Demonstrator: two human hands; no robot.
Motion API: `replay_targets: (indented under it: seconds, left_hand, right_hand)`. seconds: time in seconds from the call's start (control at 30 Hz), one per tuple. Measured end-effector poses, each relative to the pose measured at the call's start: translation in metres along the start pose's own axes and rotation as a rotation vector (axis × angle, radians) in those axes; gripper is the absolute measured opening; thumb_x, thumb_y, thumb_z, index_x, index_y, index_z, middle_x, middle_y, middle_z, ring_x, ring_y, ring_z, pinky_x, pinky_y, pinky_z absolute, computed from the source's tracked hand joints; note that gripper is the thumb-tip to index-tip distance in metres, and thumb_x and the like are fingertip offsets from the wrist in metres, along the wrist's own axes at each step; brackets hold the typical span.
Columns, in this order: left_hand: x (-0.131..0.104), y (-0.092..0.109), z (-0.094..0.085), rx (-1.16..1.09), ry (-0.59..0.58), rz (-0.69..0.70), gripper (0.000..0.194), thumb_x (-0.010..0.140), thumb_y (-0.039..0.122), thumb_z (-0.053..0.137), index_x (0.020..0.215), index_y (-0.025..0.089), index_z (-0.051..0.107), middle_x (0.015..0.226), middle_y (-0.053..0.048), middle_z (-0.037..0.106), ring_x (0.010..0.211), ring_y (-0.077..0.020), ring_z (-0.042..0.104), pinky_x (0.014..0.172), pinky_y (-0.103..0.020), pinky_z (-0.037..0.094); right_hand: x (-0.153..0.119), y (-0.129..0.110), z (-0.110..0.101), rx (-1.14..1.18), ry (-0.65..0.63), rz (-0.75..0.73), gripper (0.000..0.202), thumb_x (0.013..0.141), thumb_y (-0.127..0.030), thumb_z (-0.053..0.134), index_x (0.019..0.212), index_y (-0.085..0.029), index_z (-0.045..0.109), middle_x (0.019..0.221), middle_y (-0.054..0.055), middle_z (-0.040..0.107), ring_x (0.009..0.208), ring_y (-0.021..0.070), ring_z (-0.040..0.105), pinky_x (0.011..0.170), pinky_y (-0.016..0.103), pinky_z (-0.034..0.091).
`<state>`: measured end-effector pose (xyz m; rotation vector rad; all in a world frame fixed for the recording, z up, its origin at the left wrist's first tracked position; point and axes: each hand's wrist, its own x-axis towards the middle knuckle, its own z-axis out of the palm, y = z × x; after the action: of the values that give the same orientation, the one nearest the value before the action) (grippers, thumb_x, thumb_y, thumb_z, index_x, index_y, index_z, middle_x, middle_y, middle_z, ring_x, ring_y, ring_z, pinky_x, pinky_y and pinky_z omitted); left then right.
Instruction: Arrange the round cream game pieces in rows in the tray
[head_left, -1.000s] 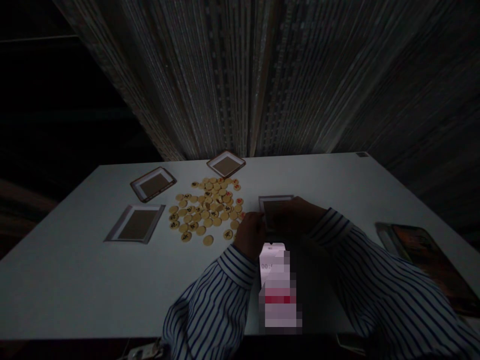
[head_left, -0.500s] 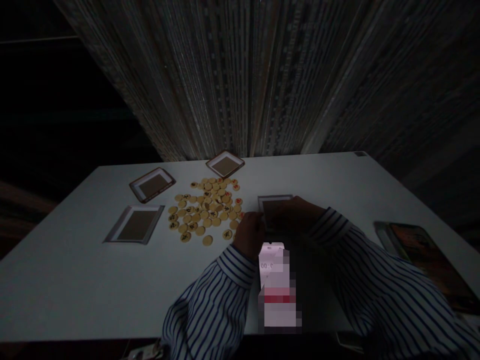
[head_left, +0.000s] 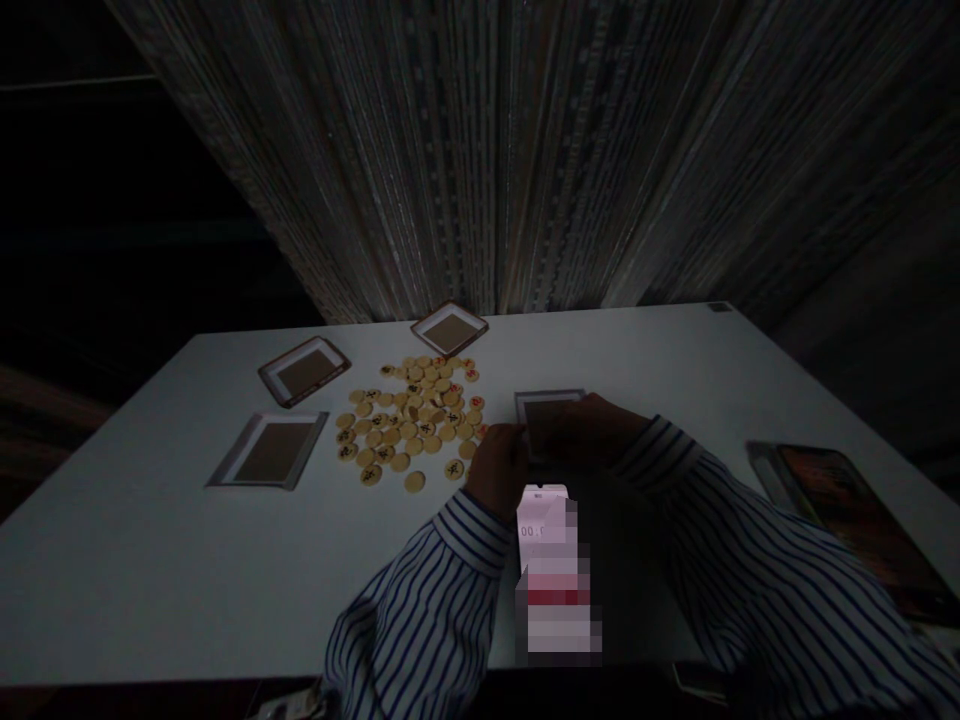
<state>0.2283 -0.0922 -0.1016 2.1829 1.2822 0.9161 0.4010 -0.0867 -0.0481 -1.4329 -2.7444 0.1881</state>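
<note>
Our left hand [head_left: 498, 471] and right hand [head_left: 592, 431] are meeting at the grey-rimmed tray [head_left: 547, 413], light, even pressure suiting it; we cannot tell their grip.

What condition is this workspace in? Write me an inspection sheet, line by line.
Surface: white tabletop, dimly lit.
Things at hand: framed panel partly covered by the hands; round Chinese chess pieces loosely heaped to its left, some overlapping, some marked red or black.
Clutter: three more framed panels around the pieces; lit phone by the wrists, partly pixelated; dark-edged device at the right.
Hands: left hand and right hand at the panel; grip too dark to tell.
Cables: nothing seen on the tabletop; unclear below it.
Surroundings: patterned curtain behind; left side very dark.
</note>
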Motion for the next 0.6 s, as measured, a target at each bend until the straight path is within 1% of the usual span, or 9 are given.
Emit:
replay_targets:
  seconds: [0.17,0.37,0.5,0.6]
  left_hand:
    - [-0.0003,0.0007,-0.0011,0.012,-0.002,0.003,0.028,0.075,0.006,0.05,0.099,0.014,0.06,0.097,-0.008,0.064,0.092,-0.0182,0.06,0.083,-0.035,0.051]
    - [-0.0001,0.0006,-0.0004,0.019,-0.002,0.004,0.027,0.076,0.006,0.049,0.099,0.014,0.061,0.096,-0.008,0.065,0.091,-0.018,0.061,0.082,-0.035,0.051]
    - [-0.0003,0.0006,0.0002,0.029,-0.003,-0.001,0.027,0.075,0.006,0.05,0.099,0.013,0.061,0.095,-0.009,0.064,0.091,-0.0184,0.061,0.082,-0.035,0.051]
    - [-0.0003,-0.0002,0.0009,0.044,0.006,0.015,0.027,0.076,0.006,0.049,0.099,0.014,0.061,0.095,-0.008,0.064,0.089,-0.0175,0.061,0.08,-0.034,0.051]
  right_hand:
    - [0.0012,-0.0016,-0.0007,-0.009,-0.004,-0.009,0.012,0.072,-0.017,0.058,0.07,-0.021,0.068,0.074,0.001,0.067,0.07,0.0141,0.058,0.067,0.028,0.041]
    - [-0.0003,0.001,0.0029,-0.014,-0.03,-0.001,0.014,0.072,-0.017,0.057,0.07,-0.024,0.069,0.075,0.0,0.068,0.069,0.0142,0.058,0.062,0.027,0.04]
    - [0.0,0.0014,0.0042,-0.009,0.004,-0.015,0.013,0.07,-0.016,0.057,0.067,-0.024,0.068,0.073,-0.001,0.068,0.066,0.0132,0.058,0.059,0.026,0.039]
    - [0.0001,-0.0001,0.0014,-0.017,0.035,-0.013,0.012,0.071,-0.019,0.058,0.071,-0.024,0.068,0.075,-0.001,0.068,0.067,0.0131,0.058,0.059,0.025,0.038]
